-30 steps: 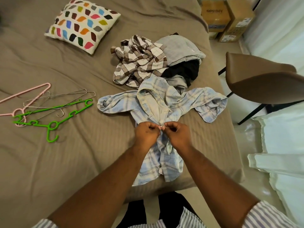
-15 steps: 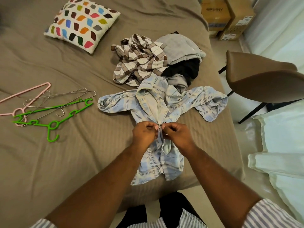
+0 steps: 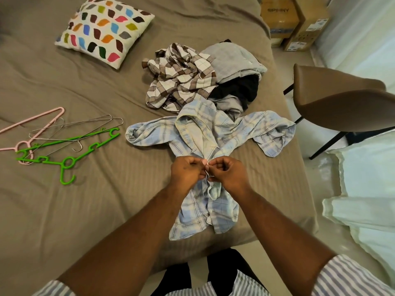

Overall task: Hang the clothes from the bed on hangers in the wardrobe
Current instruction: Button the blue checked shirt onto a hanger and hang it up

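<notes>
Light-blue checked cloth lies in the middle of the view: a light-blue checked shirt (image 3: 205, 135) is spread on the bed (image 3: 85, 210), near the bed's front edge. Its collar points away from the person and its two sleeves are thrown out to the sides. The lower part of the shirt reaches the edge of the mattress.

Both hands meet over the front opening of the shirt, about at its middle. The left hand (image 3: 187, 171) has its fingers curled and pinches one front edge of the shirt. The right hand (image 3: 227, 174) is also curled and pinches the other edge, and the fingertips of both hands are touching each other. What exactly sits between the fingertips is too small to tell.

Just behind the collar lies a heap of other clothes: a brown checked shirt (image 3: 181, 75), a grey garment (image 3: 233, 58) and a black garment (image 3: 239, 88), all crumpled together.

Well apart on the left side of the bed lie the hangers, partly crossing each other: a green plastic hanger (image 3: 68, 161), thin metal hangers (image 3: 85, 127) and a pink hanger (image 3: 32, 124). A pillow (image 3: 104, 28) with coloured leaf shapes sits at the far side of the bed.

Beside the bed on the right stands a brown chair (image 3: 342, 103), and cardboard boxes (image 3: 280, 16) stand on the floor behind it.
</notes>
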